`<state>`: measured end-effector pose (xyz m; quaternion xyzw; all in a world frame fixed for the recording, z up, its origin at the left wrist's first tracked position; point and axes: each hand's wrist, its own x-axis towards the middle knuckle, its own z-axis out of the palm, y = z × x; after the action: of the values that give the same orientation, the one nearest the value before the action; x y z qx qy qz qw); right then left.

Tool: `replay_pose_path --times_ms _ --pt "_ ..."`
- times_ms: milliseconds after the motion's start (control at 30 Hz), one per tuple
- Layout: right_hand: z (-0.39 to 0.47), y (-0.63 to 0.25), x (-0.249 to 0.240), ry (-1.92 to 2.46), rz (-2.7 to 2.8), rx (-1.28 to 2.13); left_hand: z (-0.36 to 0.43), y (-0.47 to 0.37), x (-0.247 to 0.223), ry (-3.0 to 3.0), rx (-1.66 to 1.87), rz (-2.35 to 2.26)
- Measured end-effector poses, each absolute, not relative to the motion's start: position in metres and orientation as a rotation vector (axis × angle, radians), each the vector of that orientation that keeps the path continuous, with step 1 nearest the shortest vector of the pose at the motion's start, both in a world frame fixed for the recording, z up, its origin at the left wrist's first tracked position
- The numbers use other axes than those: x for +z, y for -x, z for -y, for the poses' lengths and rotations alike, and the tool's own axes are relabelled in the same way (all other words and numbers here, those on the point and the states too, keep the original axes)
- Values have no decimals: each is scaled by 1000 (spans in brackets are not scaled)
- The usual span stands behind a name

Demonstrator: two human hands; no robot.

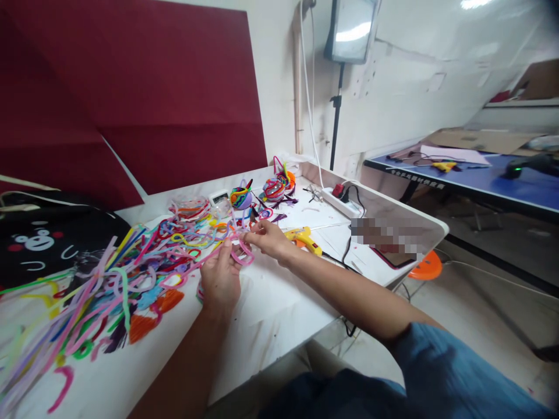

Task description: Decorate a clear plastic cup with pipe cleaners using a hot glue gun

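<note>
A pink pipe cleaner (245, 261), bent into loops, is held between my two hands over the front of the white table. My left hand (221, 278) grips it between thumb and fingers. My right hand (269, 240) pinches its upper part from the right; the fingertips partly hide the contact. Just beyond my right hand a yellow hot glue gun (311, 242) lies on its side. To the left spreads a tangled heap of coloured pipe cleaners (144, 256), with orange tassels (142, 329) at its near edge.
Decorated balls (241, 198) stand at the table's back. A white power strip (343, 202) with cables sits along the raised right rim, near a phone (395, 256). A black bag (65, 241) lies at left. An orange stool (425, 266) stands beyond the table.
</note>
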<state>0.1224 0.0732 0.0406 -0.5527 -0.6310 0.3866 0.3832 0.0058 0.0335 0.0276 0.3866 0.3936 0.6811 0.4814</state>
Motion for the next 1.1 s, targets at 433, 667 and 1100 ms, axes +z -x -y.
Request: replay_pose_path --times_ms 433,667,1100 --pt "-67 -110 38 1118 1090 1505 -33 -12 24 -848 1712 -851" --pt "-65 -124 41 940 1062 1582 -29 -13 29 -867 1635 -761" --pt "-67 -140 46 889 1091 1560 -27 -9 31 -730 1652 -738"
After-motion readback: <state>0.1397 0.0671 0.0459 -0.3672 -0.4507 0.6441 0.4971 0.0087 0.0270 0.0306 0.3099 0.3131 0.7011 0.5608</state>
